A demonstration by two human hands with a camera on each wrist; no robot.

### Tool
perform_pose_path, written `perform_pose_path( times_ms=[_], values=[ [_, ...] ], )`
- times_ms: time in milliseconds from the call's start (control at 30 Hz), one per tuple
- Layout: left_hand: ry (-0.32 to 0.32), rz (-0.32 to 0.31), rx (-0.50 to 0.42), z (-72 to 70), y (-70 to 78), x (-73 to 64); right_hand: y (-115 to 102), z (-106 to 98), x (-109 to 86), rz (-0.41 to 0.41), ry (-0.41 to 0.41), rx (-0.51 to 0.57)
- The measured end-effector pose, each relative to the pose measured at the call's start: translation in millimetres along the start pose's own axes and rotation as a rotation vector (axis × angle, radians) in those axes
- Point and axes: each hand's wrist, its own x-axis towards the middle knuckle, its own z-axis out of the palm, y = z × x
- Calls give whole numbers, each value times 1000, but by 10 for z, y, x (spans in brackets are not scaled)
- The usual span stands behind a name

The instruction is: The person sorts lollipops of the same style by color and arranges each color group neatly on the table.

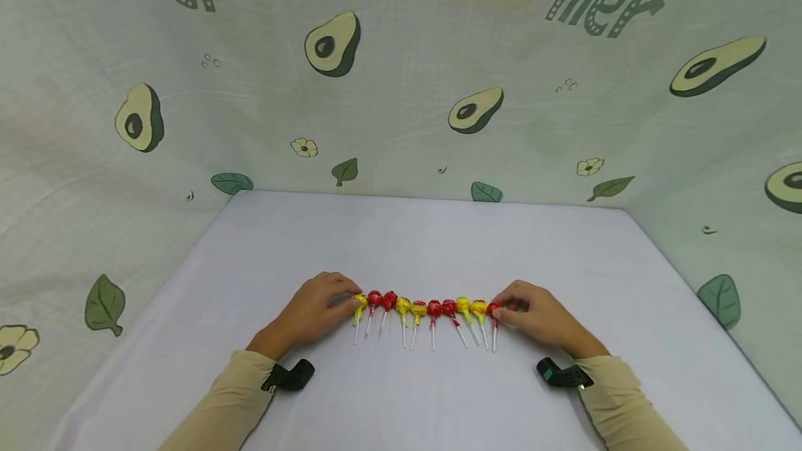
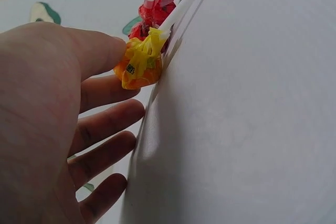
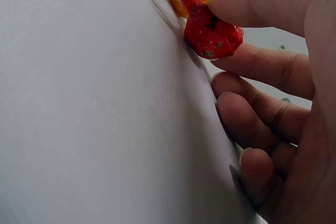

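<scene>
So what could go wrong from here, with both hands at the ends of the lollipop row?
The left hand pinches the yellow end lollipop and the right hand the red end lollipop; pressing inward might buckle the closely packed row.
The heads are round, so a nudge could roll some out of line.
The sticks slant differently, so shifting the row could cross neighbours.

- Lollipops [image 1: 434,308]: red or yellow, with white sticks [image 1: 433,339]
- Tabletop [image 1: 426,249]: white
- Cloth [image 1: 401,54]: pale green, avocado-and-leaf print, lettering toward eleven and one o'clock
- Sleeves [image 1: 222,402]: beige
</scene>
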Motion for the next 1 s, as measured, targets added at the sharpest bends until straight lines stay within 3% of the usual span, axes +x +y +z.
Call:
perform_pose_path(
  times_ms=[300,1000],
  values=[
    [6,1,-27,12,-22,-4,7,-9,30,104,-2,47],
    [14,40,-84,61,-67,-19,76,-28,62,189,32,176]
  ],
)
